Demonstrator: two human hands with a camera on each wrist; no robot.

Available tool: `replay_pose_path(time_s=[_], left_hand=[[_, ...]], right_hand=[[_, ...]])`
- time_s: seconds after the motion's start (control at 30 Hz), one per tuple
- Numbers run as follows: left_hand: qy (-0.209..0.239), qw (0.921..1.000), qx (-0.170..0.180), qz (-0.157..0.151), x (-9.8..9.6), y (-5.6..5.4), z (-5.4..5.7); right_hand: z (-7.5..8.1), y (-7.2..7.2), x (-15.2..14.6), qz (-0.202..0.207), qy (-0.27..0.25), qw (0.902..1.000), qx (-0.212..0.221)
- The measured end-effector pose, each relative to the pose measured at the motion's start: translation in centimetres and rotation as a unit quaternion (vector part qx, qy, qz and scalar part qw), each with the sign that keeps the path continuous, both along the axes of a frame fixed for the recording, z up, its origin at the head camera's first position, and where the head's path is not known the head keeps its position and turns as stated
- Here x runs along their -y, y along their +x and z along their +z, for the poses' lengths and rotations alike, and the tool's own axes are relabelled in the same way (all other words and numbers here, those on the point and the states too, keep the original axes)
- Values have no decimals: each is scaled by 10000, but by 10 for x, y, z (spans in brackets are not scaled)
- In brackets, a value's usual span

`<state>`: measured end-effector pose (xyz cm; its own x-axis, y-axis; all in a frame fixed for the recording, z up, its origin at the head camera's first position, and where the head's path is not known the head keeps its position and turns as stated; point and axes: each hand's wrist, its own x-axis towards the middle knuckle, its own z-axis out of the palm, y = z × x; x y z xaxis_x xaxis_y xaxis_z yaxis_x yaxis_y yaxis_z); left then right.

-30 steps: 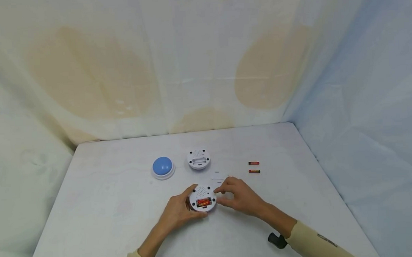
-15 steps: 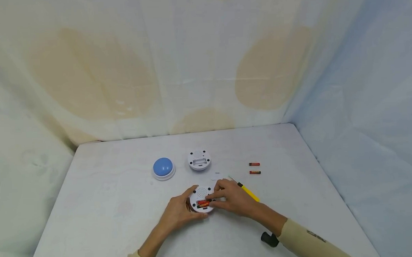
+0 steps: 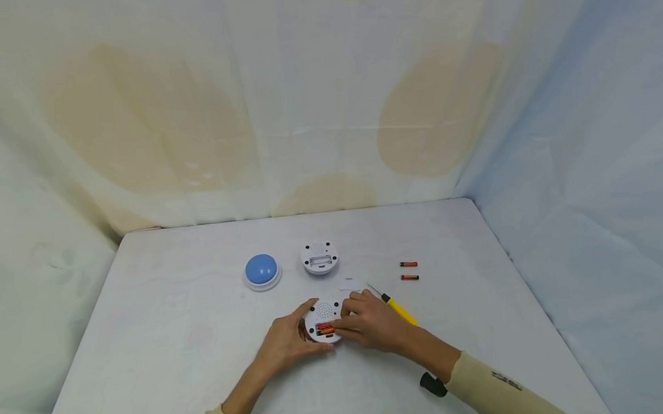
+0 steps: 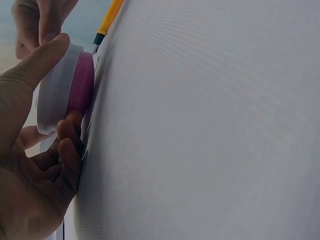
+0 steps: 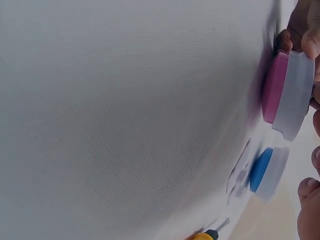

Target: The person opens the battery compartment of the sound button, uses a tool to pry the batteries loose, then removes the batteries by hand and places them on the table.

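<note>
Left hand point(image 3: 285, 341) grips an upturned push button point(image 3: 324, 311); right hand point(image 3: 371, 321) is at its 2 batteries point(image 3: 325, 326), pinching or not, I cannot tell; yellow screwdriver point(image 3: 401, 311) lies at 3 o'clock.

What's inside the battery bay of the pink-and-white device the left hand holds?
Visible: red batteries, side by side. The right hand covers the ends nearest it, and whatever lies beneath them is hidden.

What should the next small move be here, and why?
Probably the right hand should gently press the batteries down: its fingertips are at them, the left hand grips the upturned pink-domed device, and whether they are fully seated isn't clear.
</note>
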<state>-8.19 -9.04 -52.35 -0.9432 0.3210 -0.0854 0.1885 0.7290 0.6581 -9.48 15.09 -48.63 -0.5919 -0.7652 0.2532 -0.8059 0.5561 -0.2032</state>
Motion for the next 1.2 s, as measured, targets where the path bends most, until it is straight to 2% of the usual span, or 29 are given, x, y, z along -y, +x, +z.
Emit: replay_pose_path(time_s=[0.17,0.27,0.33,0.43,0.53,0.63,0.8,1.0,1.1,1.2], left_hand=[[17,10000,-15,-17,-1,0,0],[30,10000,20,-53,-1,0,1],[18,10000,37,-76,-1,0,1],[2,10000,4,-96,-1,0,2],[51,9999,-5,-101,-1,0,2],[86,9999,2,-82,-2,0,2],[49,10000,29,-25,-2,0,2],[51,10000,16,48,-2,0,1],[36,10000,-15,57,-1,0,1],[7,10000,-18,33,-1,0,0]], right_hand=[[0,0,-3,-191,-286,9966,751],[-1,-2,-4,-368,-291,9892,1388],[0,-3,-3,-557,-246,9803,1881],[3,-4,-1,-860,-232,9618,2587],[6,-5,1,-1062,-262,9481,2985],[9,-5,0,-1152,-335,9441,3070],[10,-4,-11,-1362,-679,9451,2891],[15,-5,-38,-1661,-1062,9389,2820],[16,-7,-55,-1865,-1147,9341,2819],[15,-10,-77,-2085,-1115,9343,2668]])
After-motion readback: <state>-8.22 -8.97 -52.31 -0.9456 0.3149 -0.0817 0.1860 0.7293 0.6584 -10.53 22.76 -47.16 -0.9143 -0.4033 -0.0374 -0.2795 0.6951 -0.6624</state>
